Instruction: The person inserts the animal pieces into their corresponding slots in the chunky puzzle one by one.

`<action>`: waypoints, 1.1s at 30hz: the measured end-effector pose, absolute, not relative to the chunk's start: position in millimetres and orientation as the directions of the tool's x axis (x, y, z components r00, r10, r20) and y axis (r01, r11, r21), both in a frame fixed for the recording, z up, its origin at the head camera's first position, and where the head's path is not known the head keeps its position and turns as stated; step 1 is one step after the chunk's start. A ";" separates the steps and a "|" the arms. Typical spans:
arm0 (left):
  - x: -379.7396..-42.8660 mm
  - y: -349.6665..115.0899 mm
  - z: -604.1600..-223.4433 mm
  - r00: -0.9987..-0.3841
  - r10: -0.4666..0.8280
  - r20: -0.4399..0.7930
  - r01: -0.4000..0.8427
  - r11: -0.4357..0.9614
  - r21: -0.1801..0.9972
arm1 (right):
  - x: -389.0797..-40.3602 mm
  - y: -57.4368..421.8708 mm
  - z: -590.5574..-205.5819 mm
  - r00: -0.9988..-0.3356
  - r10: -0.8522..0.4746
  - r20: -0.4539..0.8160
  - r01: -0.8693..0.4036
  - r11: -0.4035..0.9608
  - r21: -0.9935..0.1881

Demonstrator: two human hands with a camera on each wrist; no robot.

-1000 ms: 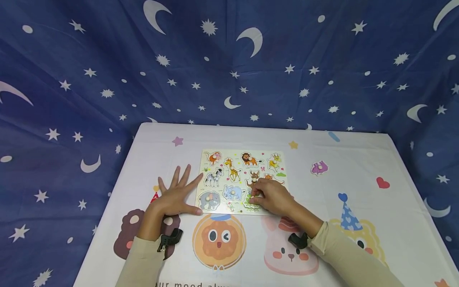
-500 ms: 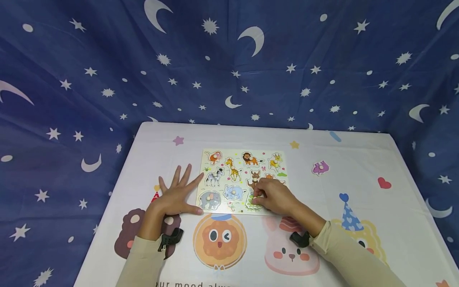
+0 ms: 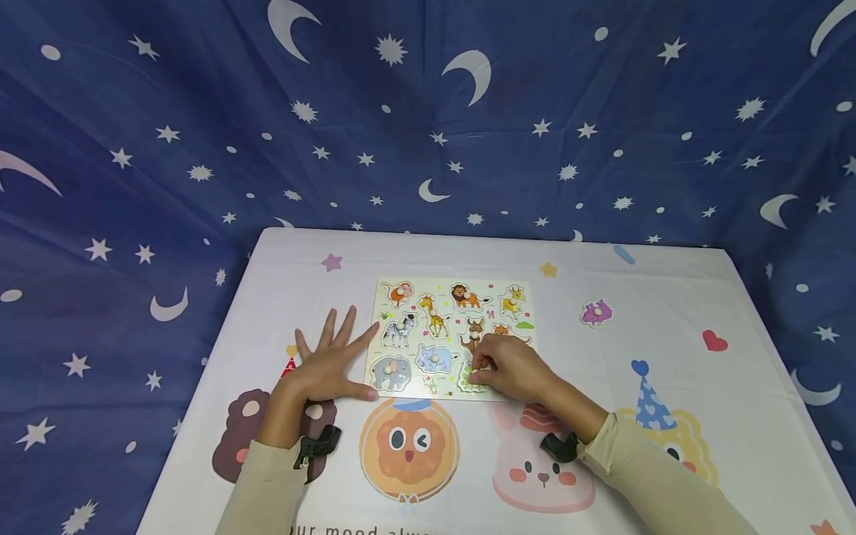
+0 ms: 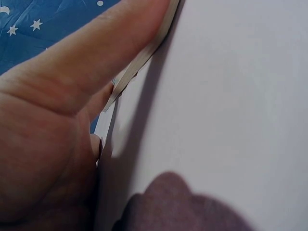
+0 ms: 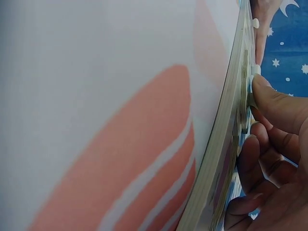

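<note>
A wooden animal puzzle board (image 3: 414, 386) lies on the table, with knobbed animal pieces in it. My right hand (image 3: 511, 365) is over its lower right part and pinches a small green puzzle piece (image 3: 466, 383), largely hidden by the fingers. In the right wrist view this piece (image 5: 245, 91) shows edge-on, standing slightly proud of the board. My left hand (image 3: 331, 368) lies with fingers spread, thumb and forefinger at the board's left edge. The left wrist view shows the left thumb (image 4: 96, 53) straight, against the board's edge (image 4: 144, 57).
A purple puzzle piece (image 3: 597, 313) with a knob lies alone on the table to the right of the board. The white tablecloth (image 3: 669, 297) bears printed cartoon animals. A dark blue curtain (image 3: 374, 148) with stars and moons hangs behind the table.
My right hand has shifted slightly to the right, and the green puzzle piece has moved with it. My left hand stays where it was.
</note>
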State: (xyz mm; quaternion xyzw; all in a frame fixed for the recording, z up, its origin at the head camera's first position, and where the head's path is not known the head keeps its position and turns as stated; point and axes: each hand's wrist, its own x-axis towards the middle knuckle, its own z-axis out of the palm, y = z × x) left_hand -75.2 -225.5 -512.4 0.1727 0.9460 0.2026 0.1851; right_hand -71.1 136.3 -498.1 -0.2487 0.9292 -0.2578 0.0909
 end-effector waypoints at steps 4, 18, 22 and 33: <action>-75.3 -225.6 -513.8 -0.874 0.397 -0.281 0.245 0.858 0.450 | -69.8 134.9 -499.4 -0.846 -0.533 -0.017 -0.448 0.727 -0.520; -75.2 -226.0 -512.7 -0.874 0.390 -0.289 0.233 0.859 0.455 | -69.5 135.1 -500.9 -0.847 -0.532 -0.018 -0.443 0.723 -0.530; -75.2 -224.8 -512.5 -0.871 0.399 -0.286 0.242 0.856 0.456 | -70.6 146.6 -496.6 -0.875 -0.484 -0.029 -0.378 0.717 -0.586; -75.6 -224.8 -511.3 -0.872 0.397 -0.288 0.239 0.857 0.457 | -89.3 208.7 -471.7 -0.951 -0.305 0.051 -0.269 0.735 -0.622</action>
